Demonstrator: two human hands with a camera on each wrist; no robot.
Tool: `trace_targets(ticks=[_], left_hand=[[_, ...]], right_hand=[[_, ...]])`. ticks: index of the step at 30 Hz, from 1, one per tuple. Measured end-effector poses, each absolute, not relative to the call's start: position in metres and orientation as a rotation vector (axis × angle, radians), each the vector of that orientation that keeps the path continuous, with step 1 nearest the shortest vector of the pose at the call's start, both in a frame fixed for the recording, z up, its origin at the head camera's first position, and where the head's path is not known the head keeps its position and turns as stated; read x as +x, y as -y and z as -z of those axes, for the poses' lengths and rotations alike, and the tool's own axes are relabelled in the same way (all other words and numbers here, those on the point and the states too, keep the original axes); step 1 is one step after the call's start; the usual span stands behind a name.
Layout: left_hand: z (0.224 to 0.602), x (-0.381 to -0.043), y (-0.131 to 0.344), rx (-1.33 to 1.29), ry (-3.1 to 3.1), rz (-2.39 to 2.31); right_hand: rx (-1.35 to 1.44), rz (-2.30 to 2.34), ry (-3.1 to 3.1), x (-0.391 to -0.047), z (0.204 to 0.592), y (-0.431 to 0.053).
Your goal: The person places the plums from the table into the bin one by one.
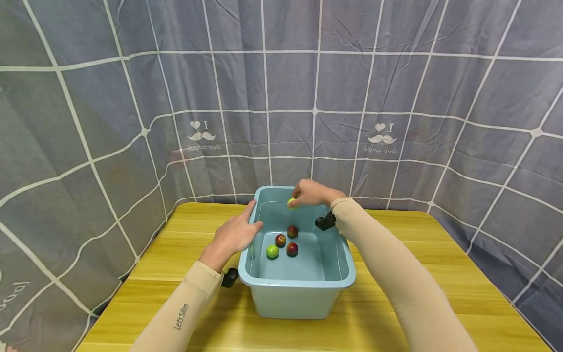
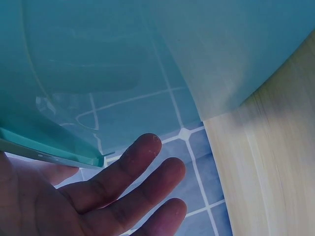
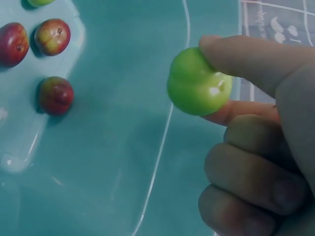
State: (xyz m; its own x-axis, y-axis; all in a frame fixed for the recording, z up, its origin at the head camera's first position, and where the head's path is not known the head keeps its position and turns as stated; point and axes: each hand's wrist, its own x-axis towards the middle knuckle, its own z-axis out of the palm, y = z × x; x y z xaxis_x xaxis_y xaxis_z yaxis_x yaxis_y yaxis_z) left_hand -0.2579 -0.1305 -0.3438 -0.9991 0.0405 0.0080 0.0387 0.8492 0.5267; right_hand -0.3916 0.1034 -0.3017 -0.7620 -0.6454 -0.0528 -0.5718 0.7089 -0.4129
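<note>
A light-blue plastic tub holds three red plums and a green plum on its floor. My right hand is above the tub's far part and pinches another green plum between thumb and index finger. Its other fingers are curled into the palm. Of the red plums, one lies farthest back, one in the middle and one closer to me. The lower green plum sits beside them. My left hand rests at the tub's left rim, its fingers loosely extended along the outside.
The tub stands on a yellow wood-grain table. A grey curtain with white grid lines hangs behind the table and on both sides. Black wrist mounts sit near the hands and close to the tub's walls.
</note>
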Motion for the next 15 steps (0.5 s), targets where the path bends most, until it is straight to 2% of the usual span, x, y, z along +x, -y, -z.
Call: trace_targets(ticks=[15], left_hand=[[0.344, -0.259, 0.131, 0.074, -3.012, -0.875]], right_hand=[[-0.874, 0.276, -2.691, -0.393, 0.316, -0.093]])
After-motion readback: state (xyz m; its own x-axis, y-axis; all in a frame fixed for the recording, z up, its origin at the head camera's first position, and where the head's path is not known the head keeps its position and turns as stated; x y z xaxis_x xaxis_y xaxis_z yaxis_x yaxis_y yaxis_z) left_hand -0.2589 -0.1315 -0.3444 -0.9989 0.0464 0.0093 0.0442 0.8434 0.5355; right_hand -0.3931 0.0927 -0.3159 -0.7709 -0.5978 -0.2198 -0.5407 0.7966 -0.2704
